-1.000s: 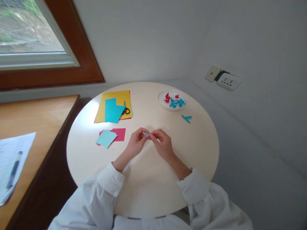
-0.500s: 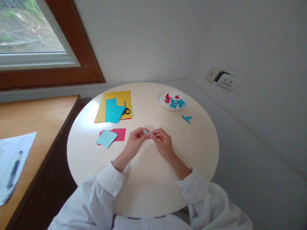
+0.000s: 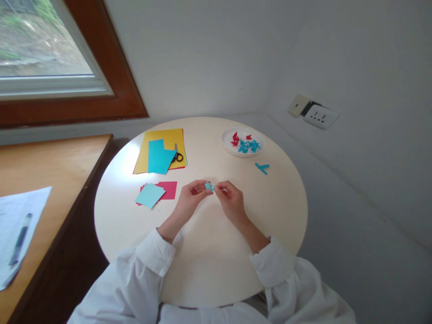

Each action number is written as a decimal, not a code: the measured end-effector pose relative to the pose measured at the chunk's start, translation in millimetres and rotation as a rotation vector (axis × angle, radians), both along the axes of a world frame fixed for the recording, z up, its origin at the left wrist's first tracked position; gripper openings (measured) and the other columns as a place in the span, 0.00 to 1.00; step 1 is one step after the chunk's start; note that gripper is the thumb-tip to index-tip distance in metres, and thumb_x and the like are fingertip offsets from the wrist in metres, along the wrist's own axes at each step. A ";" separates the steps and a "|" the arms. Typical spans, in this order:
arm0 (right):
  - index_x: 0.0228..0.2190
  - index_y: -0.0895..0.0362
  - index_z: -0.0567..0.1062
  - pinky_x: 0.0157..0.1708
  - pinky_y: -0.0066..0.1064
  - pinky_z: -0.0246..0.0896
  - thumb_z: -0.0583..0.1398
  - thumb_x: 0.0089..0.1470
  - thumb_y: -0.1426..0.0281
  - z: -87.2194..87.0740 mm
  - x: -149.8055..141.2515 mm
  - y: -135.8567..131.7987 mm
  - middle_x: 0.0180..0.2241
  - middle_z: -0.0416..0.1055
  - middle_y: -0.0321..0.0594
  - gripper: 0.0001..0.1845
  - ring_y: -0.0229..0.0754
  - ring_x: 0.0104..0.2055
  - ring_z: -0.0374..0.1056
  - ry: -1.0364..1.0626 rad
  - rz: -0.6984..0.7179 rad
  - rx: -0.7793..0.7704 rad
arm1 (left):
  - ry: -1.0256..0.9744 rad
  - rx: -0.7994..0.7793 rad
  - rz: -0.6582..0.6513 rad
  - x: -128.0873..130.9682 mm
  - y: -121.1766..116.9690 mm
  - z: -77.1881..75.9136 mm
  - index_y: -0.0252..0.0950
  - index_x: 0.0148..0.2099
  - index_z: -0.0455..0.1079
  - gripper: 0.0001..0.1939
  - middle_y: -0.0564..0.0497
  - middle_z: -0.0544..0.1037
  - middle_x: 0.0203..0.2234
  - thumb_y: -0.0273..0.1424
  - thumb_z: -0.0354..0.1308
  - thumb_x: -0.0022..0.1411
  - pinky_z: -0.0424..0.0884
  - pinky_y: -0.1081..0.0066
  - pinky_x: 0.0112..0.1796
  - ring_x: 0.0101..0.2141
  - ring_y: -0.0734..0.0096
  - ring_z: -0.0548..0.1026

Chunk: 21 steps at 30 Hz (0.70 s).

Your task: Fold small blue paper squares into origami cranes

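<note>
Several red and blue origami pieces (image 3: 243,146) in a far-right plate (image 3: 227,144), scissors (image 3: 179,157) far left, round white table (image 3: 216,265), window (image 3: 40,40) far left; and centre, left hand (image 3: 192,197) pinches folded pale-blue paper (image 3: 209,186), right hand (image 3: 231,200) pinching its edge.

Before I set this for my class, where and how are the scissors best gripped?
I'd take the scissors by the right-hand black handle loop, coming from the right. That loop shows whole, the blades point toward the far side, and the blue paper seems to overlap them from the left.
</note>
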State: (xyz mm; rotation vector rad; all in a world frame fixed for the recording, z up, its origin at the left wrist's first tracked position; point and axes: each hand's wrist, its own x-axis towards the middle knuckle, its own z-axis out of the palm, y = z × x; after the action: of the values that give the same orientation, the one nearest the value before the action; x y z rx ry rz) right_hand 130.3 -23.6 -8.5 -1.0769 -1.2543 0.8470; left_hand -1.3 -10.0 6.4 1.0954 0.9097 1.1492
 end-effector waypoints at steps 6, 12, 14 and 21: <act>0.25 0.56 0.71 0.29 0.27 0.61 0.58 0.48 0.66 -4.0 -0.3 0.8 0.26 0.68 0.35 0.06 0.36 0.30 0.65 -0.048 0.005 -0.001 | 0.094 0.077 0.022 -0.9 -0.4 2.1 0.34 0.34 0.72 0.11 0.50 0.77 0.29 0.31 0.64 0.46 0.68 0.70 0.36 0.32 0.71 0.73; 0.28 0.55 0.71 0.29 0.28 0.63 0.60 0.46 0.65 -6.8 -1.0 1.5 0.28 0.69 0.36 0.07 0.37 0.31 0.67 -0.008 0.041 -0.045 | 0.140 0.095 0.063 0.4 -1.8 8.0 0.34 0.32 0.72 0.09 0.52 0.76 0.26 0.31 0.63 0.45 0.67 0.72 0.33 0.29 0.72 0.72; 0.29 0.55 0.72 0.29 0.28 0.64 0.61 0.45 0.65 -8.2 -1.2 2.1 0.29 0.70 0.37 0.08 0.38 0.32 0.68 0.025 0.062 -0.067 | 0.144 0.094 0.077 0.3 -1.4 8.0 0.34 0.32 0.72 0.10 0.52 0.76 0.25 0.32 0.63 0.45 0.67 0.72 0.33 0.28 0.72 0.72; 0.28 0.56 0.74 0.33 0.31 0.66 0.62 0.43 0.66 -10.0 -1.6 3.5 0.30 0.74 0.38 0.08 0.40 0.33 0.70 0.082 0.043 -0.094 | 0.169 0.089 0.087 -0.3 0.0 6.6 0.34 0.33 0.72 0.11 0.51 0.77 0.27 0.31 0.63 0.45 0.68 0.71 0.33 0.29 0.71 0.73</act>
State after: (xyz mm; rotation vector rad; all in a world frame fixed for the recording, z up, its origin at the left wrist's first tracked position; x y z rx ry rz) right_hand 128.7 -20.1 -18.5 -1.0820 -1.1825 0.9812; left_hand -1.6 -10.0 13.0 1.2501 1.0546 1.1907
